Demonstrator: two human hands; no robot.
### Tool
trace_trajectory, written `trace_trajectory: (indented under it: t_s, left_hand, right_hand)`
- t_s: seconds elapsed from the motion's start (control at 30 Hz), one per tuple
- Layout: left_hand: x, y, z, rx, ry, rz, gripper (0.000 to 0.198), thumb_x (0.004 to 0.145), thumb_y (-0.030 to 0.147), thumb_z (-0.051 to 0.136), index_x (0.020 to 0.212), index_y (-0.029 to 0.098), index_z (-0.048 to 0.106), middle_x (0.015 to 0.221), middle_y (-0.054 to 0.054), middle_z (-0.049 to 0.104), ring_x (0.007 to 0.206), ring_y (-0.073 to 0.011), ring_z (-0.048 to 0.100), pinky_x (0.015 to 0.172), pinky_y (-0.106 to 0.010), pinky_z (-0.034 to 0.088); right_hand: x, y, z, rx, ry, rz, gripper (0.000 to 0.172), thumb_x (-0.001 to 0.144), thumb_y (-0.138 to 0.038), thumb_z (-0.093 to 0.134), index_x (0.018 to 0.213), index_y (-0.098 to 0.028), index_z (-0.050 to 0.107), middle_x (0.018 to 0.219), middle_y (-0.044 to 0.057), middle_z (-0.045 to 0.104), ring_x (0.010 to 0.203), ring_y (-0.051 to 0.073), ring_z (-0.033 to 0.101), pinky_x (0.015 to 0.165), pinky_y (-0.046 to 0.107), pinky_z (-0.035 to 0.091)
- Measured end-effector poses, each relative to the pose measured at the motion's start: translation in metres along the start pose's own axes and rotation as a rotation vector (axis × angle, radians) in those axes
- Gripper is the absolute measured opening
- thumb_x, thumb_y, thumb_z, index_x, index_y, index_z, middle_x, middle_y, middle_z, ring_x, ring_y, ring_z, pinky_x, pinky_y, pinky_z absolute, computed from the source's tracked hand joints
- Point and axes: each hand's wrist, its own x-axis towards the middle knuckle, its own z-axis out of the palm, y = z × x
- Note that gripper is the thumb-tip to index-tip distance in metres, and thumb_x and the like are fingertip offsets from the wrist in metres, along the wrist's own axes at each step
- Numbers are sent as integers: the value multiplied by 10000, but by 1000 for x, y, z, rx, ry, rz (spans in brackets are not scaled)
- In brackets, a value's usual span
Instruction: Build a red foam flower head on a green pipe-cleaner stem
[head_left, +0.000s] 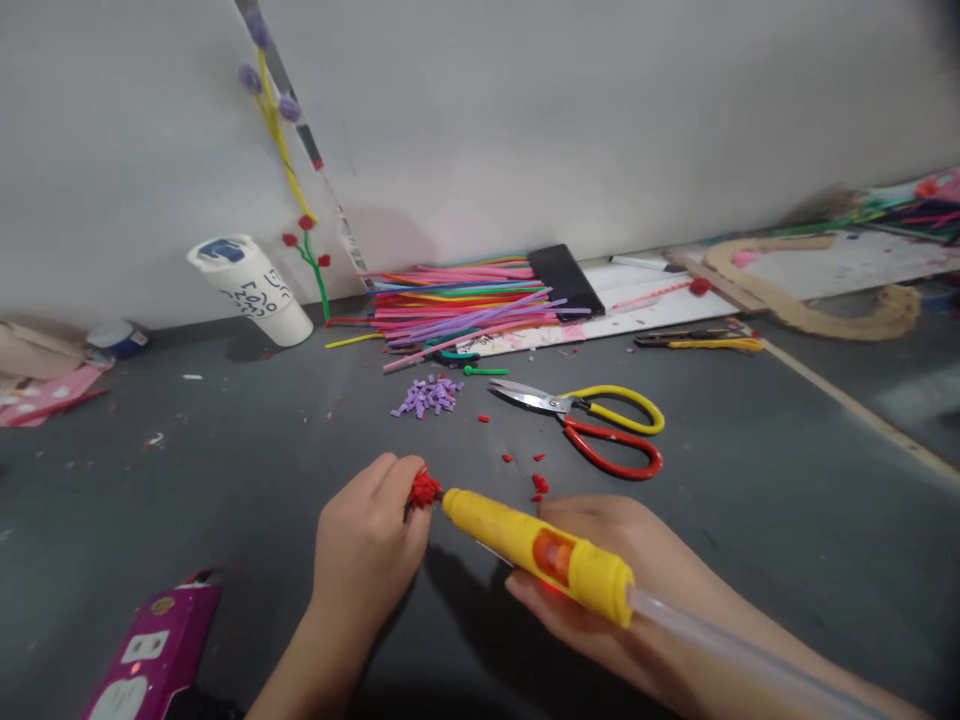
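My left hand point(367, 530) is closed and pinches a fuzzy red chenille piece point(425, 488). In my right hand point(619, 535) is a yellow hot glue gun point(502, 528), its nozzle pointing left at the red piece and very close to it; whether they touch is hard to tell. A clear glue stick point(720, 622) sticks out of the gun's back end. Beyond my hands lie several red scraps point(540, 484), a pile of short purple pieces point(427, 397), a small green piece point(487, 372) and scissors with one yellow and one red handle point(564, 404).
A bundle of coloured chenille stems point(457, 305) lies by the wall near a white lidded cup point(259, 297). Pliers point(697, 341) and a curved tan strip point(817, 322) are at right. A purple power strip point(157, 645) sits at lower left.
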Motion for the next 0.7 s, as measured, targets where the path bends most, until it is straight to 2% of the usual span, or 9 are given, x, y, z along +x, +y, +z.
trace_trajectory:
  t_s: [0.13,0.27,0.4,0.5,0.53,0.6,0.7]
  left_hand:
    - [2,2,1,-27,-39,-99,233,744,113,470,761,127,703,663,-87,691,587,-234,626,563,-318,392]
    - [8,0,-2,-125,-91,-265,179,714,138,505,716,160,682,621,-43,682,561,-199,608,557,-290,398]
    - [15,-5,-7,-276,-97,-436,123,722,194,544,682,184,660,558,14,639,509,-147,571,518,-235,412]
    - [17,-7,-10,-389,-78,-518,121,735,256,584,655,196,653,544,36,607,506,-127,545,507,-214,410]
    - [17,-8,-10,-419,-67,-542,116,729,267,603,651,199,656,538,43,594,499,-119,528,499,-209,401]
    - [16,-10,-12,-470,-31,-588,96,717,274,637,656,204,662,531,55,567,480,-101,485,484,-201,379]
    - [15,-13,-14,-565,31,-665,102,725,305,659,692,209,661,511,73,520,435,-80,427,441,-189,344]
  right_hand:
    - [-3,5,8,-97,75,-87,212,792,-268,612,628,-195,499,606,-1,524,505,124,471,474,264,299]
    - [-1,7,12,-89,112,-163,204,803,-228,612,644,-192,490,630,-5,500,529,124,451,498,276,308]
    - [4,11,13,48,269,-267,175,829,-186,600,726,-211,460,715,-3,532,606,127,504,535,245,367]
    - [8,17,10,160,357,-203,151,870,-198,576,794,-225,447,762,-16,532,632,118,535,564,221,406]
    - [10,19,10,151,337,-148,160,867,-195,575,784,-226,441,755,-19,514,620,119,525,554,226,404]
    - [13,22,12,81,212,-38,156,822,-155,594,772,-218,461,773,-12,497,629,127,517,559,237,412]
    - [18,25,24,-6,-19,14,148,759,-83,613,863,-178,569,899,35,546,760,157,569,689,269,474]
